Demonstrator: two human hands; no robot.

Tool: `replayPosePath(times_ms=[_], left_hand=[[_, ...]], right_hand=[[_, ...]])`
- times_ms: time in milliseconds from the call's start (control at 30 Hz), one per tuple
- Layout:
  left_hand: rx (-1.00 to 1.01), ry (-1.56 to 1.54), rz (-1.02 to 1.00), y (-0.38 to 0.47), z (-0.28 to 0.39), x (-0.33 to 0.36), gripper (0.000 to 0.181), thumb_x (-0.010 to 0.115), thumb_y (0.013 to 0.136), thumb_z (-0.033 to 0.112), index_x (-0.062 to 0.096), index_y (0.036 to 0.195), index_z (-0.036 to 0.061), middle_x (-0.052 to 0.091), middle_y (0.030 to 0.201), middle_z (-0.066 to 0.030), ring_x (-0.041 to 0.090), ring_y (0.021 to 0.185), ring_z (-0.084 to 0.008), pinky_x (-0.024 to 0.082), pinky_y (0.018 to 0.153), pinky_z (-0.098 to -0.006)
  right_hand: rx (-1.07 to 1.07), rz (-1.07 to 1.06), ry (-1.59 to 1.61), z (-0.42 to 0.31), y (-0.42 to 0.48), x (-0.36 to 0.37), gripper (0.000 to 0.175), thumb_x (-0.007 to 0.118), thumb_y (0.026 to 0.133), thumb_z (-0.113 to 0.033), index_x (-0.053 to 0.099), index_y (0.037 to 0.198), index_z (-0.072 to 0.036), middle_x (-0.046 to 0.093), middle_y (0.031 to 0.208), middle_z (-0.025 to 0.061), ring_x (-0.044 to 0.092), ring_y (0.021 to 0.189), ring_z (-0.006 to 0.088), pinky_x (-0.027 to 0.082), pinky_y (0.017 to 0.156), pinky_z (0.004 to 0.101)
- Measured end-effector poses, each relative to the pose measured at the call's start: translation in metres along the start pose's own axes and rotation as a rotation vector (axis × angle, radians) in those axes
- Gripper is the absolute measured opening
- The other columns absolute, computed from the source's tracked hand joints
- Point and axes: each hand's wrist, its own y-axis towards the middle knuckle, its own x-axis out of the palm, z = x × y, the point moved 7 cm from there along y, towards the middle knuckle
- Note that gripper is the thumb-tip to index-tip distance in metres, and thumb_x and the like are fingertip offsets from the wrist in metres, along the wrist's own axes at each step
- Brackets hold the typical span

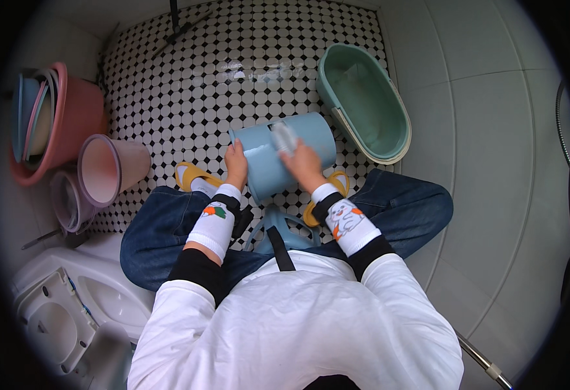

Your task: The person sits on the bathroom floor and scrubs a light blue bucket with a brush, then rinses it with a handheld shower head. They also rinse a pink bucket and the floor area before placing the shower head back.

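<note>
A blue plastic bucket lies on its side between my feet, its rim towards the left. My left hand grips the bucket at its rim end. In my right hand is a pale scrubbing brush, blurred, against the upper side of the bucket near a small dark label. Just right of the bucket stands a green oblong bucket with a cream handle; some liquid seems to lie in it. Below the blue bucket a blue plastic stool shows between my legs.
At left are a pink tub holding several basins, a pink bucket and a smaller lidded or filled bucket. A toilet stands lower left, a floor squeegee at the top. The tiled floor has wet patches; a wall runs along the right.
</note>
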Motion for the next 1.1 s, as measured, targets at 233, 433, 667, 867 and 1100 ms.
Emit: replayPosePath(times_ms=[233,433,667,867,1100], left_hand=[[-0.132,-0.192,-0.409,0.004,0.016,-0.015,0.04,0.051,0.092,0.035,0.047,0.116,0.0032,0.057,0.103,-0.0086,0.055,0.087,-0.0169,0.046,0.079,-0.0325],[-0.646,-0.022,-0.626,0.015,0.009,-0.031,0.04,0.05,0.091,0.041,0.048,0.116,0.0092,0.056,0.102,-0.0061,0.054,0.089,-0.0158,0.044,0.082,-0.0392],[-0.159,-0.008,-0.21,0.053,0.028,0.01,0.04,0.046,0.093,0.038,0.052,0.101,-0.0005,0.057,0.092,-0.0112,0.055,0.085,-0.0216,0.044,0.078,-0.0355],[-0.289,-0.253,-0.267,0.04,0.038,0.012,0.036,0.044,0.095,0.034,0.049,0.108,0.0004,0.056,0.099,-0.0099,0.054,0.089,-0.0197,0.045,0.08,-0.0333],[-0.223,-0.23,-0.186,0.043,0.033,0.014,0.043,0.039,0.096,0.038,0.048,0.115,0.0001,0.055,0.109,-0.0116,0.054,0.094,-0.0217,0.044,0.085,-0.0346]], right_hand=[[0.094,0.145,-0.035,0.026,0.02,-0.031,0.063,0.063,0.076,-0.05,0.05,0.12,-0.007,0.065,0.087,0.0191,0.063,0.08,0.0367,0.051,0.069,0.0447],[0.209,0.23,-0.102,0.081,0.042,-0.052,0.051,0.064,0.077,-0.044,0.051,0.107,-0.005,0.065,0.086,0.0183,0.064,0.079,0.0375,0.051,0.069,0.0457],[0.099,0.063,0.137,-0.027,0.006,0.0,0.056,0.064,0.077,-0.042,0.051,0.11,0.0,0.063,0.088,0.0245,0.062,0.081,0.0399,0.05,0.072,0.0459],[-0.048,-0.06,0.047,-0.033,-0.005,0.026,0.07,0.06,0.077,-0.053,0.046,0.124,-0.003,0.064,0.088,0.0218,0.062,0.082,0.0389,0.05,0.073,0.0456],[0.273,0.262,0.091,0.044,0.023,-0.028,0.051,0.067,0.075,-0.042,0.055,0.099,0.001,0.064,0.083,0.0229,0.063,0.076,0.0393,0.051,0.067,0.0461]])
